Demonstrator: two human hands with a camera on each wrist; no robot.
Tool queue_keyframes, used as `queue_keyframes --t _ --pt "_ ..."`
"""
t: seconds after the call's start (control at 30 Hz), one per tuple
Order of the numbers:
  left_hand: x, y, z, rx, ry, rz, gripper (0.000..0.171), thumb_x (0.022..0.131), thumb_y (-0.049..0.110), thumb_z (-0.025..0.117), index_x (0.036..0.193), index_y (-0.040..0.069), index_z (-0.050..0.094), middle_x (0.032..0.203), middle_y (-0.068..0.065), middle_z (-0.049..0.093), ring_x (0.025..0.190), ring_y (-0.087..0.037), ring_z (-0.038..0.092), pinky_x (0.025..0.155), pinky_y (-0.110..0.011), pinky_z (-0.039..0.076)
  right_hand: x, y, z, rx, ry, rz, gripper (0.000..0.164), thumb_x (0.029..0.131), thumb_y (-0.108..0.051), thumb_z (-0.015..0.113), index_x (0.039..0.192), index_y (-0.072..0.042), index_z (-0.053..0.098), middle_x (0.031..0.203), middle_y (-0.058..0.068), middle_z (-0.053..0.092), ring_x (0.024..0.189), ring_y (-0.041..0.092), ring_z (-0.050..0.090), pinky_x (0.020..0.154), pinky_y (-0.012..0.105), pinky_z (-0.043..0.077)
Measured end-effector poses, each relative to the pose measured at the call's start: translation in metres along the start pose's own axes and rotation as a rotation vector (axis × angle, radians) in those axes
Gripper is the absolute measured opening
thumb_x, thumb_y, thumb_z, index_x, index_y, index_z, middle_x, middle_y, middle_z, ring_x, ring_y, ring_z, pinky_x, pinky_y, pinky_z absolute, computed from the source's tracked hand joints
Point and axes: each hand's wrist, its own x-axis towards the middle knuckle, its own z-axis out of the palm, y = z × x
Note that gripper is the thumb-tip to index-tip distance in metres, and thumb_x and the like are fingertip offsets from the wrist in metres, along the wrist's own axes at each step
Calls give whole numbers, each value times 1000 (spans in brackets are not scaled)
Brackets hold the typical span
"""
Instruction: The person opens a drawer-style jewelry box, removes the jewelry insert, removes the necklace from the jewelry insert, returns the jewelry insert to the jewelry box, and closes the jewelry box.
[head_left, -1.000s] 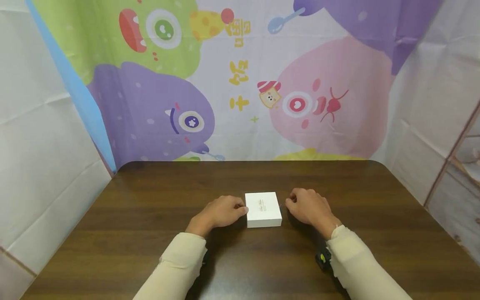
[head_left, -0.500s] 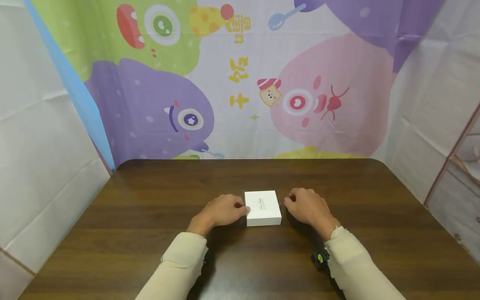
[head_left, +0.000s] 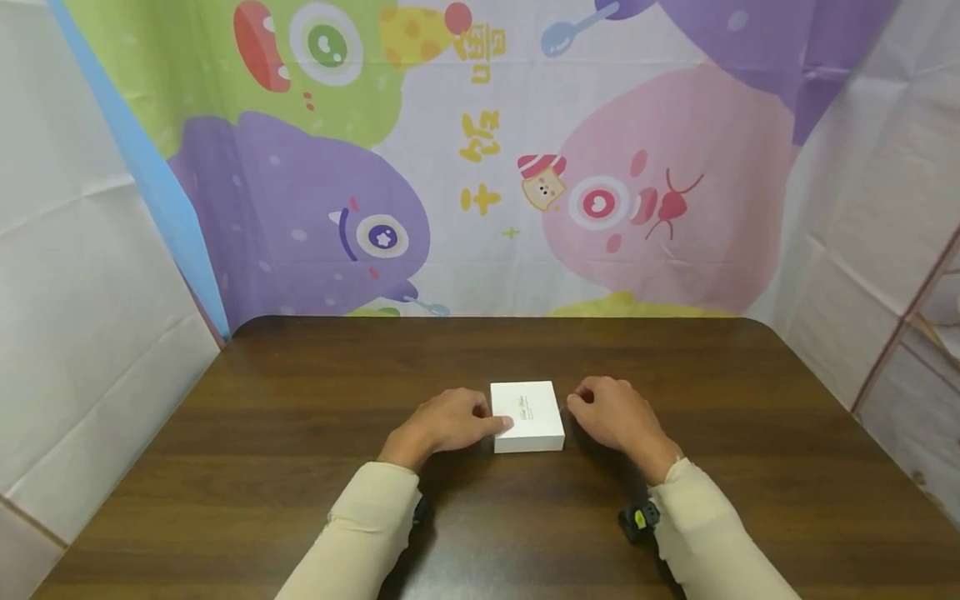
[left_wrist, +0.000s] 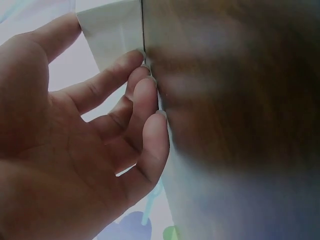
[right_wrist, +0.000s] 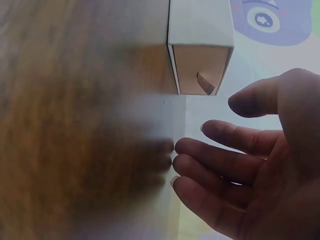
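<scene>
A small white box (head_left: 534, 423) with faint lettering on top lies flat on the brown table. My left hand (head_left: 448, 422) holds it at its left side, the thumb on the lid and the index finger low against the side wall, as the left wrist view shows. To the right of the box is my right hand (head_left: 615, 412), its fingers loosely bent and a small gap away. In the right wrist view the box's end shows a beige inner face (right_wrist: 187, 65) with a small pull tab (right_wrist: 206, 84) sticking out; nothing lies between thumb and fingers there.
The wooden table (head_left: 300, 500) runs back to a cartoon-printed cloth (head_left: 480, 258). Pale hanging sheets (head_left: 97, 250) flank it on both sides. A dark wrist device (head_left: 639, 521) sits under the right sleeve.
The left thumb has slid rightward from the box's edge onto its top. My right hand and the box stay almost where they were; the head view has shifted slightly.
</scene>
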Motion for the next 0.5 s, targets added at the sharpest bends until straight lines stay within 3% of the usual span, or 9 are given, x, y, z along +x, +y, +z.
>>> queue_keyframes --t 0.2,0.5 --pt "1 1 -1 -25 -13 1 37 91 56 65 88 19 64 79 0 58 72 -17 53 61 -34 41 1 1 2 22 6 -29 26 96 -28 59 105 -8 73 101 5 71 86 23 65 80 47 51" --pt "3 0 -1 -58 -36 7 34 92 51 66 84 17 67 77 1 58 69 -17 50 60 -32 39 1 -4 4 43 -38 -30 28 98 -27 59 111 -7 72 108 8 71 97 26 65 86 49 50"
